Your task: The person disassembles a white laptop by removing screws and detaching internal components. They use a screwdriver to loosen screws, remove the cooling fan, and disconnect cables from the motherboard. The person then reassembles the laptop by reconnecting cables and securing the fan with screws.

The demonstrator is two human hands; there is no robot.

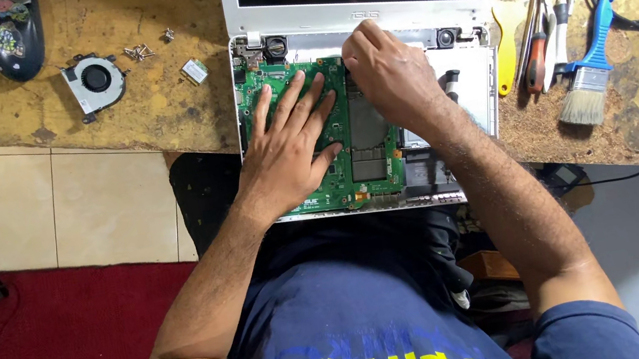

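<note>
- The green circuit board [348, 146] sits inside the opened white laptop [367, 46] at the near edge of the counter [148, 104] — directly under both hands.
- The left hand [293, 145] lies flat on the board's left half, fingers spread apart, gripping nothing.
- The right hand [388, 72] is at the board's upper right corner by the hinge, fingers curled together; whether they pinch anything cannot be told.
- A small fan [95, 79] and loose screws [140, 53] lie to the left; a blue-handled brush [589, 63] lies to the right.
</note>
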